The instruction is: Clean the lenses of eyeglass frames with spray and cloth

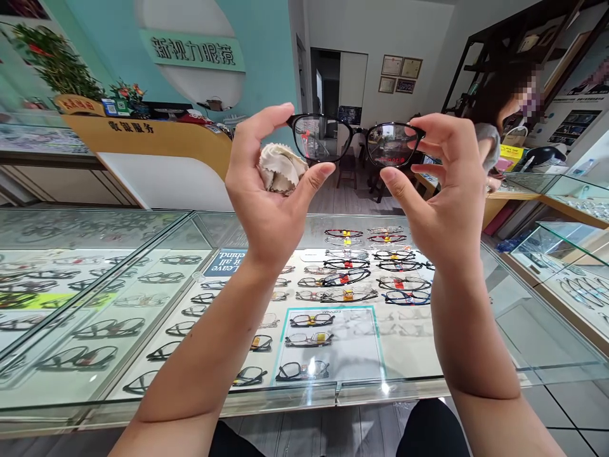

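Note:
A pair of black-framed eyeglasses is held up level in front of me, above the glass display case. My left hand grips its left end with the fingertips. A crumpled cream cloth with a zigzag edge is tucked in that same palm. My right hand pinches the right end of the frame, the thumb below the lens. Red print shows on the right lens. Whether the temples are folded cannot be made out.
Below my arms stands a glass display case with several rows of eyeglasses inside. Another glass case is at the right. A cashier counter stands at the back left. A person is at the right, beyond my right hand.

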`<state>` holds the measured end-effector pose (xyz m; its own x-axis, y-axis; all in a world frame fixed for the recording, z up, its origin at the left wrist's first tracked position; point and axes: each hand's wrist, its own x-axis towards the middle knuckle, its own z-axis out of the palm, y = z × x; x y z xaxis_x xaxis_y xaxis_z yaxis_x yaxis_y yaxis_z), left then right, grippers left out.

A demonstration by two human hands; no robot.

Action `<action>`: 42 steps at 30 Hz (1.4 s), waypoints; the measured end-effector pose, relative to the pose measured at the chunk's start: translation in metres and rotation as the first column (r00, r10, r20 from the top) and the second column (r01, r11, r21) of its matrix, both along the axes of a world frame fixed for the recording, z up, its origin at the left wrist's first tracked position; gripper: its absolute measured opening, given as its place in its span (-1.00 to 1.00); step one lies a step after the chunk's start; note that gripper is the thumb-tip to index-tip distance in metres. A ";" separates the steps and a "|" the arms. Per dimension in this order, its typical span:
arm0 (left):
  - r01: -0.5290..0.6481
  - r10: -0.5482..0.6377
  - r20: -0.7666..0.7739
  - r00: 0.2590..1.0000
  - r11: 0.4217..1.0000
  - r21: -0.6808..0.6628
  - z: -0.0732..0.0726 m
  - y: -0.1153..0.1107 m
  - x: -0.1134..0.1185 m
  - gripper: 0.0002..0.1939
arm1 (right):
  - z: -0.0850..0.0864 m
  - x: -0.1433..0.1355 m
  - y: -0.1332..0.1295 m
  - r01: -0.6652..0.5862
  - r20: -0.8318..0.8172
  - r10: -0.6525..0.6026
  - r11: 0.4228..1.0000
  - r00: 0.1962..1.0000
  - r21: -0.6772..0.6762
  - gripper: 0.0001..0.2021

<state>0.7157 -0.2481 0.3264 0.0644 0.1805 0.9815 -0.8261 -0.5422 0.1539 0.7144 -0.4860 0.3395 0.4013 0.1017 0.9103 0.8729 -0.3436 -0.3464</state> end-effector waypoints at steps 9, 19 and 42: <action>-0.084 0.082 -0.118 0.990 0.996 -0.014 0.000 -0.010 -0.004 -0.27 | 0.002 -0.006 -0.001 0.067 0.050 -0.066 0.998 0.997 -0.018 -0.59; -0.036 0.035 -0.038 0.999 0.999 -0.006 -0.004 -0.007 0.002 -0.21 | 0.003 -0.008 0.000 0.069 0.047 -0.067 0.997 0.997 -0.030 -0.60; -0.110 0.105 -0.083 0.991 0.992 -0.058 0.000 -0.018 -0.011 -0.18 | 0.001 -0.005 -0.003 0.030 0.019 -0.029 0.997 0.999 -0.066 -0.61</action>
